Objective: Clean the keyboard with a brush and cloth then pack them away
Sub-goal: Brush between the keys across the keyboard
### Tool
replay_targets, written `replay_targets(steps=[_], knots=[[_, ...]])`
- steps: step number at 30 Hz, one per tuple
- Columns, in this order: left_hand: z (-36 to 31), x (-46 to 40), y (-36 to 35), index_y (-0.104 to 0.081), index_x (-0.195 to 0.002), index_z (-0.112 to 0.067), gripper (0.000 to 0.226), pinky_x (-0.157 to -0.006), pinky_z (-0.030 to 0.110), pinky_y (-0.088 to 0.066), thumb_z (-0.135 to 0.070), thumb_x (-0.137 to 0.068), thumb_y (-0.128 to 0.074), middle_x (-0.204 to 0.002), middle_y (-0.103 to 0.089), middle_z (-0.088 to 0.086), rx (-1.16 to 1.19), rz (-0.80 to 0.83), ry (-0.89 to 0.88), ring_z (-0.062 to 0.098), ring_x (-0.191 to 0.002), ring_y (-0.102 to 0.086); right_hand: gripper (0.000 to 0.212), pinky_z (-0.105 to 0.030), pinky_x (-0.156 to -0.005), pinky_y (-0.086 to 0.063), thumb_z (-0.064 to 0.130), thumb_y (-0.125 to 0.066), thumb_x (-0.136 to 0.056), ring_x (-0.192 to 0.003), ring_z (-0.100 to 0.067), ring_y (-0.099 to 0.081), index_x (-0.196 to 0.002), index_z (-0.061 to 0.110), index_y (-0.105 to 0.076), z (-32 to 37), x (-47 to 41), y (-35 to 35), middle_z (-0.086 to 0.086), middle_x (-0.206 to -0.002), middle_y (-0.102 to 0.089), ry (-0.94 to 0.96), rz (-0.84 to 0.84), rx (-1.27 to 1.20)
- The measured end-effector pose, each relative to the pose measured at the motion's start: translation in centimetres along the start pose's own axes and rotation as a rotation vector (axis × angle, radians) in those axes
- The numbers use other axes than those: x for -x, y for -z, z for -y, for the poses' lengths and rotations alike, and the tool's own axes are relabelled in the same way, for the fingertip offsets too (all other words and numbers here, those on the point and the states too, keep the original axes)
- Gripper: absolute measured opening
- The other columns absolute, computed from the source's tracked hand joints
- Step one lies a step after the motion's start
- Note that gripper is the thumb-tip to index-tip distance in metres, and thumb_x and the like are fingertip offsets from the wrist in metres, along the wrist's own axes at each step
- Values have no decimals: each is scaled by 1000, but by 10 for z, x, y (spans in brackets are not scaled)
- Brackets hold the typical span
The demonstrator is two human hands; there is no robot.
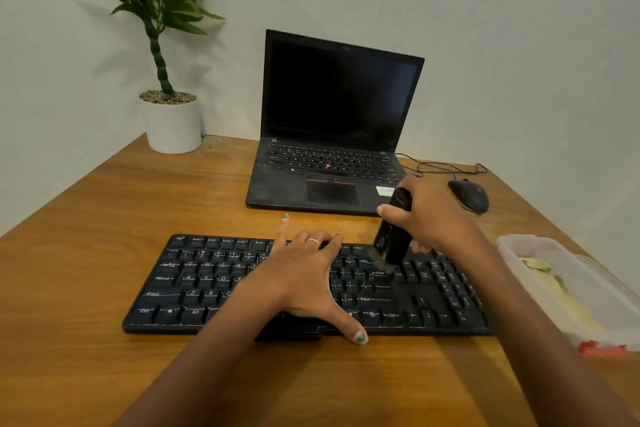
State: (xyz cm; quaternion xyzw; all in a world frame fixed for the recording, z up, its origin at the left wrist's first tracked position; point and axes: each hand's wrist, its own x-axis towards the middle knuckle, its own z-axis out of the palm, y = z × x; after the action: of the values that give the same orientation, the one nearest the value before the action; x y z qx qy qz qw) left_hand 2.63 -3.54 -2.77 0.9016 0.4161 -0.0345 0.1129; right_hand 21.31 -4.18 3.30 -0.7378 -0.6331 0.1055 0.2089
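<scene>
- Keyboard (pixel 166 291) sits flat on the wooden desk (pixel 86 253), long edge toward the person, just in front of the open laptop (pixel 332 121).
- Left hand (pixel 304 281) lies spread over the middle keys, fingers straight, thumb hooked over the near edge, pressing down to pin the board. Holds nothing.
- Right hand (pixel 429 215) is wrapped around a black brush (pixel 393 239), gripped by the body, tilted, bristles down and touching the keys near Enter.
- Judgement: brushing step is under way, right-side keys. Cloth step not started.
- Cloth: something pale yellow lies in the clear plastic container (pixel 512 246) at the right edge of the desk. Probably the cloth, can't confirm.
- Handling, keyboard: looks like light, rigid plastic, likely to skate on the smooth wood if brushed unbraced. Hold by palm pressure on top or by the frame edges. Keycaps could pop off if levered, so keep strokes light.
- Handling, brush: small, stiff body, soft bristles. Grip mid-body as now, so the tip can flex between keys.
- Container: thin walled, looks light, best steadied when packing tools in.
- Also on the desk: wired mouse (pixel 471 196) just behind the right hand, potted plant (pixel 169 114) at the far left corner.
</scene>
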Motion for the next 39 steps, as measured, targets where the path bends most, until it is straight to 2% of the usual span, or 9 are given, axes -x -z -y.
replay_targets(steps=[5,10,15,20,25,27,31,36,39], knots=[[0,0,0,7,-155,-20,135,-113,56,21,-87,-59,-60,-163,-3,-2,-1,1,0,18,-149,3,31,-30,-60,-49,36,-54,-91,-75,-19,-57,-111,13,-47,5,7,-14,-6,-91,-59,54,-192,69],[0,0,1,7,-155,-20,135,-114,55,20,-88,-59,-59,-163,-2,-2,-10,0,1,18,-149,3,23,-19,-38,-44,34,-53,-93,-46,-12,-58,-106,19,-41,6,19,8,-6,-83,-61,8,66,3],[0,0,0,6,-155,-20,135,-114,56,18,-88,-59,-59,-163,-3,-2,-13,-2,1,18,-149,2,25,-37,-57,-55,35,-51,-93,-65,-18,-58,-106,16,-43,9,24,-17,-2,-81,-56,103,-221,0],[0,1,0,6,-156,-20,134,-114,56,20,-87,-60,-59,-163,-2,-2,-2,-4,1,18,-149,3,22,-21,-41,-48,33,-53,-93,-45,-16,-63,-105,17,-42,10,27,10,-8,-78,-66,-42,178,18],[-1,1,1,5,-156,-19,133,-114,55,19,-87,-60,-59,-163,-3,-2,-14,-7,4,18,-149,2,27,-38,-57,-55,36,-51,-92,-69,-20,-59,-107,15,-46,11,29,-18,-6,-85,-59,38,-203,41],[-1,2,2,5,-156,-19,133,-115,54,20,-86,-60,-59,-163,-3,-2,-10,-10,3,18,-149,2,25,-33,-53,-54,34,-51,-93,-63,-17,-59,-108,16,-45,11,33,-10,-6,-85,-59,17,-148,17],[-2,2,2,5,-156,-17,133,-116,46,16,-84,-61,-61,-163,-2,-1,4,-20,-16,20,-149,1,22,-17,-36,-42,34,-51,-93,-38,-8,-56,-107,20,-42,13,39,10,-3,-76,-58,-11,131,60],[-5,5,5,6,-156,-18,131,-119,37,3,-78,-64,-66,-162,0,-3,58,-9,-10,20,-148,2,27,-37,-59,-56,37,-50,-93,-74,-21,-62,-111,18,-43,12,39,-17,-2,-85,-57,49,-233,46],[-6,6,5,6,-156,-19,132,-119,36,-7,-79,-63,-66,-162,-2,-5,57,-10,-12,20,-147,-2,21,-21,-41,-48,35,-50,-93,-55,-16,-61,-105,20,-43,12,43,-4,-2,-82,-58,40,-58,-1]])
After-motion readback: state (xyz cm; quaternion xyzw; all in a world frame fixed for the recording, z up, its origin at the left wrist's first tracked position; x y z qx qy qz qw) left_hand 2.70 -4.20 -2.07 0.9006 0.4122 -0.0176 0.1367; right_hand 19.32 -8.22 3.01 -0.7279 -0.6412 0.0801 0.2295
